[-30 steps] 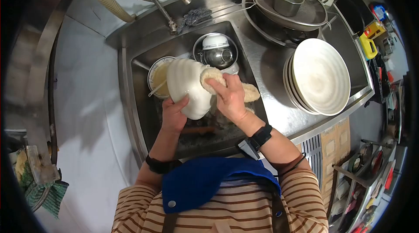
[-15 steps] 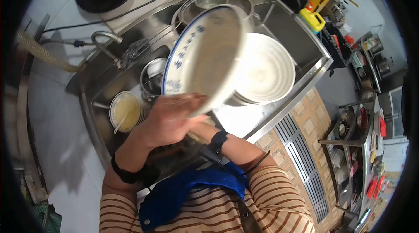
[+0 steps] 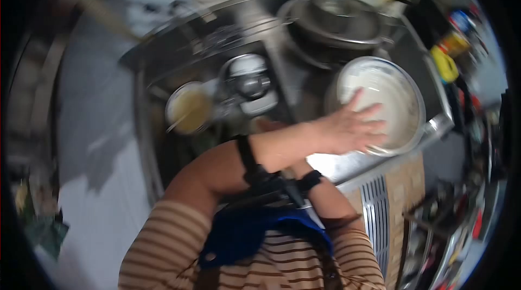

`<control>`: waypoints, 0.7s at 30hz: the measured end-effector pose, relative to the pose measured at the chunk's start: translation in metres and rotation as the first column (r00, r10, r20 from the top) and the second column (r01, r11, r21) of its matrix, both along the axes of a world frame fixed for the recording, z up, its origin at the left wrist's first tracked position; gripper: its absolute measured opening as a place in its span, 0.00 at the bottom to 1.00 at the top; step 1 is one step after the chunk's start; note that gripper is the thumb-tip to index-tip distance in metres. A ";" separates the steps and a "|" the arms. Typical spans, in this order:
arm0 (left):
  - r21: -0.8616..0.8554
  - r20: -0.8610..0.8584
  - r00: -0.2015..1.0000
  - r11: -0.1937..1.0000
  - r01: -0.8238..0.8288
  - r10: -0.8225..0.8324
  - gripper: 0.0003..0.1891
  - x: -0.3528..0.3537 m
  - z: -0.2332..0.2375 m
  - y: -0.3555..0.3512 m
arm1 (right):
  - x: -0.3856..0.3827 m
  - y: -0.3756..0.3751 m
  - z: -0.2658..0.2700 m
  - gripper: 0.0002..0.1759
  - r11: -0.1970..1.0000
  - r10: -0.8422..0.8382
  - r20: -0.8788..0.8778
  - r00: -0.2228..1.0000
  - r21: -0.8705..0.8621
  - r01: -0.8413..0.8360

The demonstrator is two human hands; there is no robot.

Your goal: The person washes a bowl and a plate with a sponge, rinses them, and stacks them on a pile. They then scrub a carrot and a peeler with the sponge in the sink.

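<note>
My left hand [image 3: 355, 130] reaches across to the right with its fingers spread, over the near left rim of a large white bowl [image 3: 399, 102]. This bowl stands upright on the metal counter between the basins, at the top of a stack. Under my left forearm, my right hand [image 3: 267, 124] shows only as a small blurred patch of skin over the left basin; its fingers are mostly hidden. Just beyond it in the basin lie shiny metal pieces [image 3: 252, 84]. A smaller bowl of yellowish liquid [image 3: 191, 106], with a spoon in it, sits further left.
Large metal pans [image 3: 336, 26] are stacked behind the white bowl. A faucet [image 3: 203, 16] and a mesh-like scrubber [image 3: 220, 40] are at the back of the left basin [image 3: 142, 143]. Yellow bottles [image 3: 446, 64] stand beyond the right end, and a floor grate [image 3: 375, 214] lies at the right.
The large blue-patterned bowl that my left hand held tilted is now down on the stack at the right. My left hand has moved right and opened, and the view has shifted.
</note>
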State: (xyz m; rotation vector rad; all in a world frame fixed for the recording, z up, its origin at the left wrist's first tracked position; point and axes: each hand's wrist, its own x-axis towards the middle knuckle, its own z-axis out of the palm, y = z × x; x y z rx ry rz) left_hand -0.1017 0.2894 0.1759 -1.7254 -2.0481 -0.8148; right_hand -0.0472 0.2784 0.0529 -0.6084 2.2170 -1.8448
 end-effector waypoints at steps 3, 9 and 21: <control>0.121 0.205 0.967 0.977 -0.175 0.148 0.30 0.011 -0.010 -0.055 | -0.026 -0.002 0.000 0.26 0.854 0.071 0.045 0.996 0.514 -0.084; -0.320 0.395 0.254 0.392 -0.863 0.883 0.22 0.031 -0.132 -0.258 | -0.026 -0.009 -0.032 0.28 0.909 -0.258 0.088 0.962 0.359 0.211; -0.867 0.101 -0.467 -0.152 -0.475 0.879 0.17 0.016 -0.205 -0.416 | -0.036 -0.034 -0.055 0.29 0.899 -0.149 0.172 0.974 0.434 0.061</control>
